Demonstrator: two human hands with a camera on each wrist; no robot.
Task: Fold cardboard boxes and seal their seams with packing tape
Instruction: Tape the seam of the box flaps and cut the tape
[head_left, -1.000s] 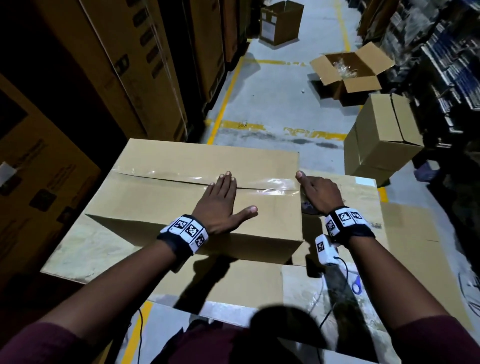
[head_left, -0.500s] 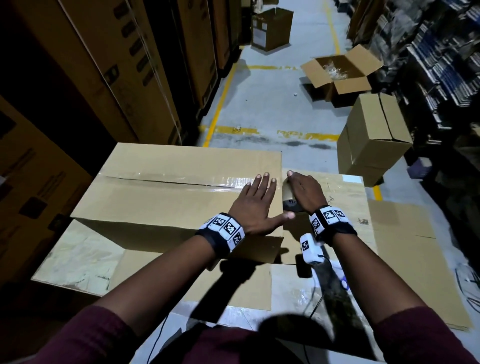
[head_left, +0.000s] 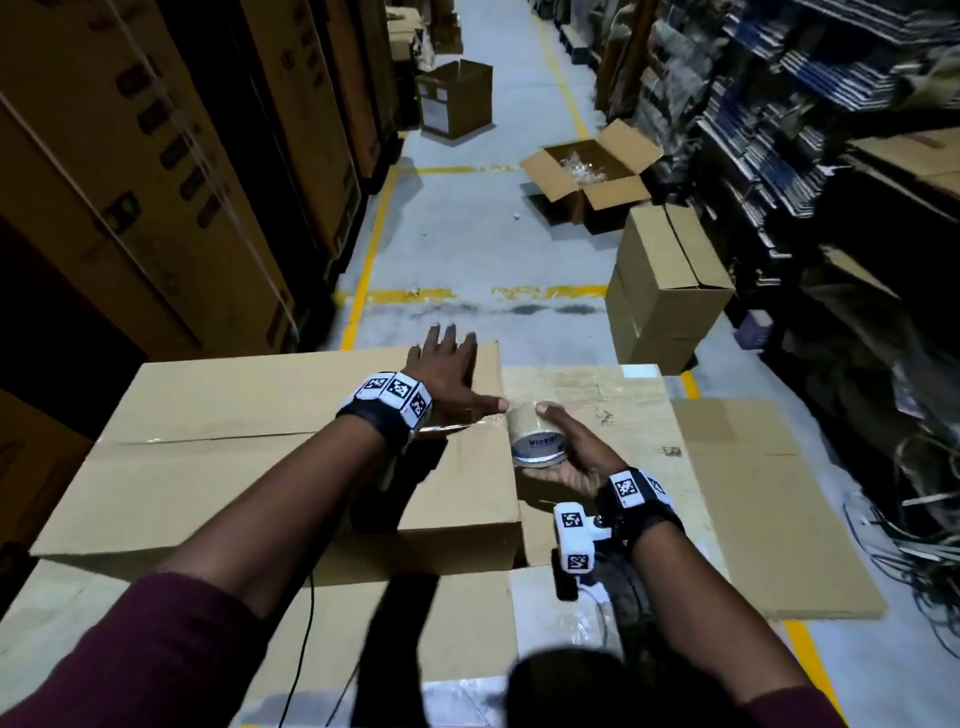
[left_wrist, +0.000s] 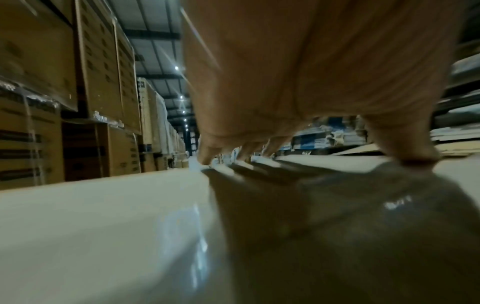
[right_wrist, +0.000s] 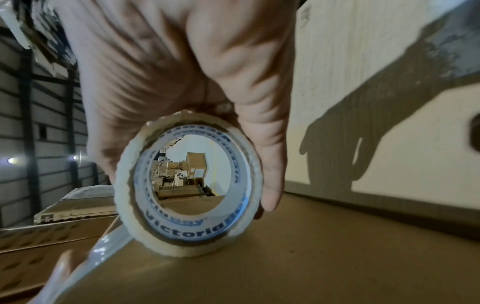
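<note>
Left hand: the left hand (head_left: 445, 370) is laid flat, fingers straight and spread, on the far right corner of the box (head_left: 260, 467); the thumb points right along the seam. A second ago it was pressed nearer the middle of the top, and it is now found further right and further from the body.
Right hand: the right hand (head_left: 569, 451) is curled round the tape roll (head_left: 537, 434), thumb over the top of the roll and fingers beneath. Earlier it was held knuckles-up low beside the box; now the palm is turned up and the roll is shown clear of the box's right edge.
Tape roll: the roll is held just beside the right end of the seam, its printed core turned toward the body. In the right wrist view a strip of tape (right_wrist: 109, 244) is seen running from the roll down to the cardboard.
Box: the box is set on flat cardboard sheets (head_left: 753, 509) on the floor, its flaps closed and shiny tape laid along the centre seam.
Surroundings: a closed carton (head_left: 670, 291) and an open carton (head_left: 587, 176) are seen further down the aisle.
</note>
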